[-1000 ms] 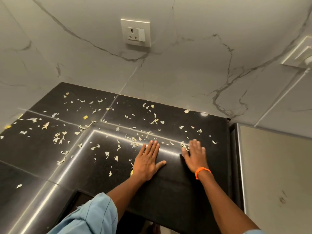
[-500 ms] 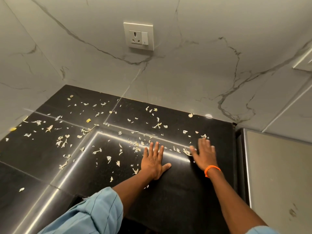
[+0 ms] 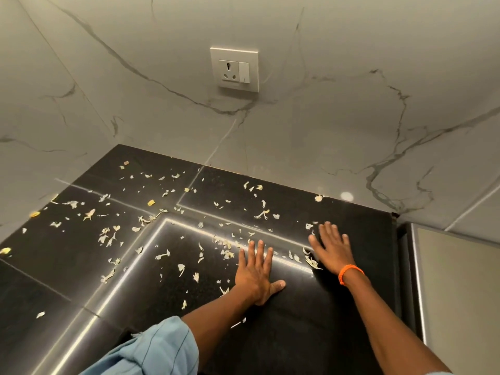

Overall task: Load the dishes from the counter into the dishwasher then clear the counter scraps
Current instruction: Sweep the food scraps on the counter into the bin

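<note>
Both hands lie flat on the black granite counter (image 3: 338,320), fingers straight and together, gripping nothing. The left hand (image 3: 255,274) presses palm-down near the counter's middle, thumb spread to the right. The right hand (image 3: 331,249), with an orange wristband (image 3: 349,273) at the wrist, lies farther back and to the right, its thumb-side edge touching a small heap of vegetable scraps (image 3: 311,262).

The flat posture suits sweeping: a straight palm edge acts as a scraper and gathers thin peelings that fingertips would pick up only singly. The gap between the hands holds a few pieces, which suggests the hands serve as two converging walls.

The scraps remain scattered over most of the counter, thickest to the left and behind the left hand, reaching the marble-pattern wall (image 3: 297,144) under the socket plate (image 3: 234,69). No dishes are in view, so the clearing stage is judged in hand and early. A steel appliance top (image 3: 457,288) adjoins the counter on the right; scraps pushed rightward could fall into the seam.
</note>
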`<action>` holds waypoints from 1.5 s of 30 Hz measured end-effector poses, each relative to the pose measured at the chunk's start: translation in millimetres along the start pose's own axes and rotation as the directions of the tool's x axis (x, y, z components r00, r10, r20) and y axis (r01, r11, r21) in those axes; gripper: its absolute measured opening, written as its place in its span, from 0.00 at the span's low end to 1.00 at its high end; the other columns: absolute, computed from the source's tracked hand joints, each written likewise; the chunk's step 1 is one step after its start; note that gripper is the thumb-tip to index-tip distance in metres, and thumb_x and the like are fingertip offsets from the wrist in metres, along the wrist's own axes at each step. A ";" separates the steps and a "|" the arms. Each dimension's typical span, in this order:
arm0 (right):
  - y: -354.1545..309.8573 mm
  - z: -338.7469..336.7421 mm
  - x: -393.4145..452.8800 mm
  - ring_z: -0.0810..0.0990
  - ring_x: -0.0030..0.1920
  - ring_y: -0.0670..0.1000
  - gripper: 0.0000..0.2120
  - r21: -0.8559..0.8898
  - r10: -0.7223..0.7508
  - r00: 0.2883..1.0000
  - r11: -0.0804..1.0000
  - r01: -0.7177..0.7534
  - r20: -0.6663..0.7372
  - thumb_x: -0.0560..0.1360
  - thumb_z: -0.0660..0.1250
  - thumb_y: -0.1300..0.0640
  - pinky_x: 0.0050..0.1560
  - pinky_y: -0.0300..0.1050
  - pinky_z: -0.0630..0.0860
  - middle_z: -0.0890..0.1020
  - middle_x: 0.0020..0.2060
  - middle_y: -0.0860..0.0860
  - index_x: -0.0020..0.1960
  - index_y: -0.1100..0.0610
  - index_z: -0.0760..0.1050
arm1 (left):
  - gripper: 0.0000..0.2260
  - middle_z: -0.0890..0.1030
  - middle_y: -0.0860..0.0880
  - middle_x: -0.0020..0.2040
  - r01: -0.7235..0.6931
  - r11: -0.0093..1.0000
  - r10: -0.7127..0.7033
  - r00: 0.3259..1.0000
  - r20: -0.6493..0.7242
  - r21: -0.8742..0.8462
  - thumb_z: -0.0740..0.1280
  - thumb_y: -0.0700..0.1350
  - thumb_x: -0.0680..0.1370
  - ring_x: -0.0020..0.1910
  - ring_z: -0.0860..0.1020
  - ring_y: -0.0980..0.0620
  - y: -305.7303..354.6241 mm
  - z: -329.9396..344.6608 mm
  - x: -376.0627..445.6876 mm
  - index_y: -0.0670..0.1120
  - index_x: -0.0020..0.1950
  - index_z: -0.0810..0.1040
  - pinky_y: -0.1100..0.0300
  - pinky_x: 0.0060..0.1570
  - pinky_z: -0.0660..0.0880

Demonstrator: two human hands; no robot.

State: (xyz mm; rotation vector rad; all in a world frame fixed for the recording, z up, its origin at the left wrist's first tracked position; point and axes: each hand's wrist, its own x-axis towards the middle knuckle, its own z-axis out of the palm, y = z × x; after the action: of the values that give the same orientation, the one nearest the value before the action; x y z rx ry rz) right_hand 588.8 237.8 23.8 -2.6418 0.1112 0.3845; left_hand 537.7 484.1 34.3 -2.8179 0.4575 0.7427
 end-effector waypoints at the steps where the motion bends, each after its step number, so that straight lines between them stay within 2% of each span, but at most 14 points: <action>1: -8.9 -5.4 2.5 0.43 0.80 0.46 0.31 0.110 -0.045 0.997 0.993 0.038 0.065 0.82 0.45 0.37 0.77 0.50 0.36 0.47 0.80 0.47 0.81 0.50 0.51 | 0.43 0.27 0.38 0.77 -0.002 1.000 0.002 1.000 0.005 0.000 0.40 0.74 0.77 0.75 0.26 0.35 -0.1 -0.6 0.1 0.46 0.78 0.28 0.33 0.76 0.39; 4: -12.2 -25.1 11.9 0.50 0.79 0.44 0.28 0.381 -0.066 0.995 0.924 0.034 0.072 0.83 0.51 0.40 0.80 0.48 0.44 0.53 0.80 0.44 0.79 0.49 0.57 | 0.44 0.26 0.39 0.76 -0.014 1.000 0.014 1.000 0.001 -0.005 0.40 0.74 0.77 0.74 0.25 0.35 -0.7 -1.5 1.8 0.46 0.78 0.28 0.33 0.75 0.38; 12: 2.4 -44.8 71.0 0.42 0.80 0.53 0.50 -0.056 0.018 0.997 0.998 -0.014 0.074 0.74 0.69 0.37 0.79 0.59 0.45 0.43 0.81 0.52 0.81 0.56 0.43 | 0.45 0.26 0.38 0.76 -0.026 0.999 0.026 1.000 -0.003 -0.018 0.37 0.77 0.73 0.74 0.25 0.34 -3.5 0.0 4.7 0.47 0.76 0.26 0.32 0.75 0.37; 17: -13.5 -57.7 101.4 0.44 0.80 0.53 0.61 -0.068 0.005 0.993 0.998 0.003 0.119 0.63 0.81 0.42 0.76 0.65 0.47 0.47 0.81 0.51 0.81 0.53 0.45 | 0.45 0.26 0.38 0.76 -0.030 0.999 0.030 0.999 -0.010 -0.023 0.42 0.75 0.76 0.74 0.24 0.34 -4.2 1.5 6.3 0.47 0.77 0.26 0.32 0.74 0.36; 22: -14.0 -54.7 110.0 0.48 0.80 0.54 0.57 -0.015 -0.063 0.986 0.998 0.066 0.152 0.62 0.83 0.45 0.79 0.60 0.45 0.52 0.81 0.51 0.80 0.53 0.53 | 0.46 0.26 0.38 0.76 -0.031 0.999 0.030 0.999 -0.012 -0.028 0.43 0.76 0.76 0.74 0.25 0.34 -4.3 -0.9 6.6 0.47 0.77 0.26 0.31 0.74 0.34; 25: -29.1 -50.5 90.8 0.56 0.79 0.53 0.49 0.318 -0.226 0.912 0.941 0.113 0.343 0.62 0.81 0.40 0.79 0.56 0.50 0.62 0.78 0.50 0.77 0.48 0.63 | 0.47 0.25 0.37 0.74 -0.017 1.000 0.017 1.000 -0.006 -0.014 0.44 0.76 0.76 0.74 0.25 0.33 -2.2 -2.9 8.9 0.47 0.78 0.27 0.30 0.74 0.35; 28: -41.0 -32.9 63.0 0.64 0.76 0.50 0.39 0.618 -0.158 0.979 0.785 0.047 0.126 0.67 0.73 0.33 0.77 0.52 0.59 0.69 0.74 0.50 0.73 0.49 0.71 | 0.47 0.25 0.37 0.75 -0.010 1.000 0.010 1.000 -0.006 -0.011 0.43 0.77 0.75 0.74 0.26 0.32 -1.2 -2.8 9.9 0.46 0.78 0.27 0.30 0.74 0.37; 30: -33.5 -7.1 46.2 0.55 0.79 0.50 0.35 0.350 0.004 0.991 0.936 0.043 -0.131 0.77 0.61 0.35 0.79 0.53 0.52 0.60 0.79 0.50 0.78 0.52 0.63 | 0.47 0.26 0.37 0.76 -0.006 1.000 0.006 1.000 -0.016 -0.013 0.43 0.76 0.75 0.74 0.25 0.32 -0.1 -2.3 10.5 0.46 0.78 0.27 0.30 0.73 0.36; 31: -29.8 7.6 34.6 0.50 0.80 0.50 0.35 0.101 -0.048 0.980 0.993 0.068 -0.196 0.80 0.55 0.34 0.80 0.54 0.48 0.55 0.80 0.49 0.80 0.52 0.57 | 0.47 0.27 0.37 0.76 0.000 1.000 0.000 1.000 -0.016 -0.015 0.44 0.76 0.75 0.74 0.25 0.32 -0.1 -2.5 10.4 0.46 0.78 0.27 0.30 0.73 0.36; 33: -31.3 29.5 11.9 0.45 0.80 0.47 0.36 -0.150 -0.194 0.975 0.973 0.177 -0.109 0.79 0.45 0.31 0.80 0.52 0.43 0.49 0.79 0.45 0.81 0.49 0.50 | 0.48 0.27 0.37 0.77 0.013 1.000 -0.013 1.000 -0.020 -0.020 0.44 0.76 0.75 0.75 0.26 0.32 -0.1 -2.6 10.1 0.46 0.79 0.28 0.30 0.74 0.37; 36: -42.8 35.7 -12.9 0.47 0.78 0.41 0.35 0.194 -0.253 0.967 0.950 0.245 0.016 0.78 0.43 0.29 0.79 0.47 0.42 0.54 0.79 0.45 0.79 0.45 0.55 | 0.48 0.27 0.37 0.77 0.026 0.999 -0.027 0.999 -0.036 -0.022 0.44 0.76 0.75 0.75 0.26 0.32 0.5 -2.1 9.5 0.46 0.79 0.28 0.30 0.74 0.37; 38: -34.8 35.2 -29.8 0.51 0.79 0.43 0.33 0.336 -0.147 0.980 0.923 0.185 -0.136 0.80 0.46 0.32 0.80 0.48 0.46 0.59 0.79 0.48 0.79 0.49 0.59 | 0.47 0.28 0.37 0.77 0.018 1.000 -0.018 0.999 -0.047 -0.017 0.43 0.76 0.75 0.75 0.27 0.32 0.8 -2.6 7.9 0.46 0.78 0.27 0.30 0.74 0.37; 41: -11.0 44.2 -61.9 0.52 0.80 0.50 0.36 0.060 0.119 0.919 0.993 -0.104 -0.376 0.81 0.38 0.36 0.80 0.53 0.49 0.59 0.79 0.52 0.79 0.56 0.59 | 0.47 0.29 0.37 0.78 -0.004 1.000 0.002 0.997 -0.073 -0.031 0.42 0.76 0.75 0.76 0.28 0.33 -1.5 -0.2 3.9 0.46 0.79 0.28 0.30 0.74 0.37; 45: -18.3 64.5 -89.0 0.49 0.80 0.51 0.37 -0.101 0.115 0.921 0.981 -0.163 -0.372 0.81 0.33 0.35 0.80 0.54 0.47 0.55 0.80 0.52 0.80 0.56 0.54 | 0.41 0.33 0.41 0.81 -0.061 0.976 0.021 0.982 -0.190 -0.207 0.41 0.73 0.79 0.78 0.29 0.41 -5.6 11.2 -18.9 0.48 0.82 0.35 0.39 0.78 0.37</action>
State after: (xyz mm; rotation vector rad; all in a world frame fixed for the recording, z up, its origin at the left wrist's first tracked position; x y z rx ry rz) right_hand 490.0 284.8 2.4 -2.8157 0.4084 -0.0634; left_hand 519.0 496.9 34.9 -3.1041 0.4948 0.5662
